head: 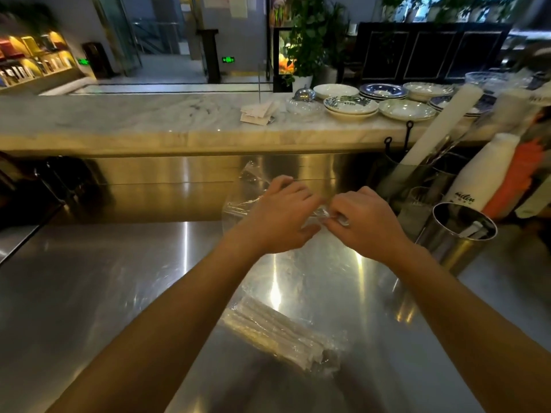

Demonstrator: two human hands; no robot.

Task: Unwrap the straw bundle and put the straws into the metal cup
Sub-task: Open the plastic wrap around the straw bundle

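Both my hands are raised over the steel counter and pinch the same clear plastic wrap (316,217) of a straw bundle. My left hand (281,217) grips it from the left, where loose film (250,174) sticks up behind my fingers. My right hand (362,220) pinches the wrap's right end. A second bundle of clear straws in plastic (280,335) lies flat on the counter between my forearms. The metal cup (456,236) stands upright to the right of my right hand, with a few straws inside.
The steel counter (119,278) spreads to the left. Right of the cup stand a white bottle (483,171), a paper roll (441,126) and glass containers. Behind is a marble ledge (134,117) carrying stacked plates (351,107) and paper napkins (258,113).
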